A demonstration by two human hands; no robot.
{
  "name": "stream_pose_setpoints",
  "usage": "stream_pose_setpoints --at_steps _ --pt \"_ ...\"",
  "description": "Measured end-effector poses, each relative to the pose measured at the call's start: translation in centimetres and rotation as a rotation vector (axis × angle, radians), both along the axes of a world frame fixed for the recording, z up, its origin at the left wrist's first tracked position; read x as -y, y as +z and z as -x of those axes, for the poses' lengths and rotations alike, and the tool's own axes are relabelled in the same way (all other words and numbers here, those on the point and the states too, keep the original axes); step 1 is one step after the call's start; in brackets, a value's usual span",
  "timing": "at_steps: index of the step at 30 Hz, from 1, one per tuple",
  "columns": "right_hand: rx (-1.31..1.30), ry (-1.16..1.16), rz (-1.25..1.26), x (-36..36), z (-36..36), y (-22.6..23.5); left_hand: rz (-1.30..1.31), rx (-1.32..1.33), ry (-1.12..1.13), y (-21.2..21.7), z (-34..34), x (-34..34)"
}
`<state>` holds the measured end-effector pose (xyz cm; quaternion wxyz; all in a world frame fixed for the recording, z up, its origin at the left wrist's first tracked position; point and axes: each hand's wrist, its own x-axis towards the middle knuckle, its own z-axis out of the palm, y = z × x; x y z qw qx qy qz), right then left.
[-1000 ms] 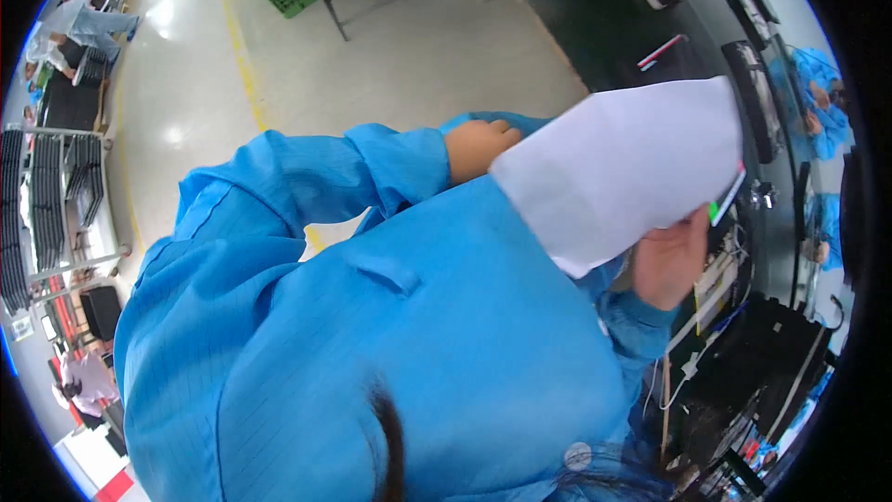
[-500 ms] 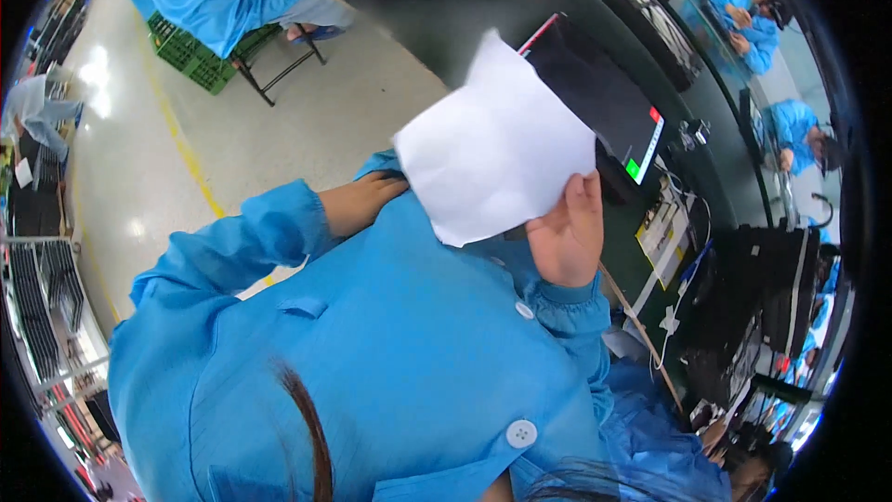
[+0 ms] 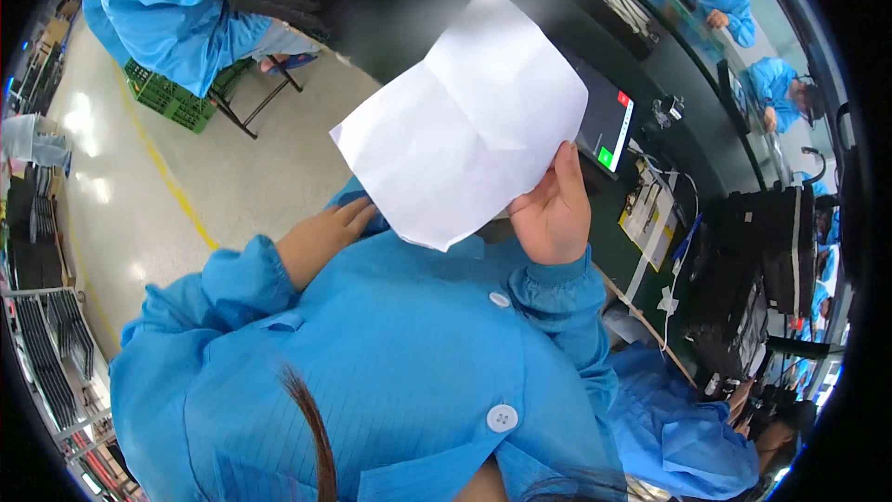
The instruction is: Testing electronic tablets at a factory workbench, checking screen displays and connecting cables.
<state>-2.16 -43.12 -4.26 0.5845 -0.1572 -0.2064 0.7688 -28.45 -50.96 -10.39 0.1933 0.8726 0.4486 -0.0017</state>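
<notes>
Above the lap, right hand [image 3: 550, 218] pinches a creased white sheet [image 3: 469, 121] tilted up-right; left hand [image 3: 321, 237] lies spread

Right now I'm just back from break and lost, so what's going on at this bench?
A person in a blue smock holds a creased white sheet of paper up in the right hand, gripping its lower right edge. The left hand rests open just beside the sheet's lower left edge; whether it touches it is unclear. Behind the paper, on the dark workbench, sits a small screen showing red and green patches.
</notes>
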Motion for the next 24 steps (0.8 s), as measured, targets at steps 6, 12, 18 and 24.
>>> stream_pose_setpoints --at_steps 6,12,18,24 --pt "-0.019 0.088 -0.037 -0.5 0.3 -1.0 0.196 0.141 0.172 2.5 -8.2 -9.2" --pt "-0.052 0.095 -0.018 -1.5 0.5 -1.0 0.159 0.400 0.201 3.7 -9.2 -10.6" --pt "-0.111 0.132 0.016 -1.7 -0.5 -0.3 0.329 0.660 0.341 6.2 2.4 -9.0" --pt "0.381 0.227 -0.529 -1.9 -1.3 0.0 1.090 1.105 0.587 13.3 -2.2 -11.6"
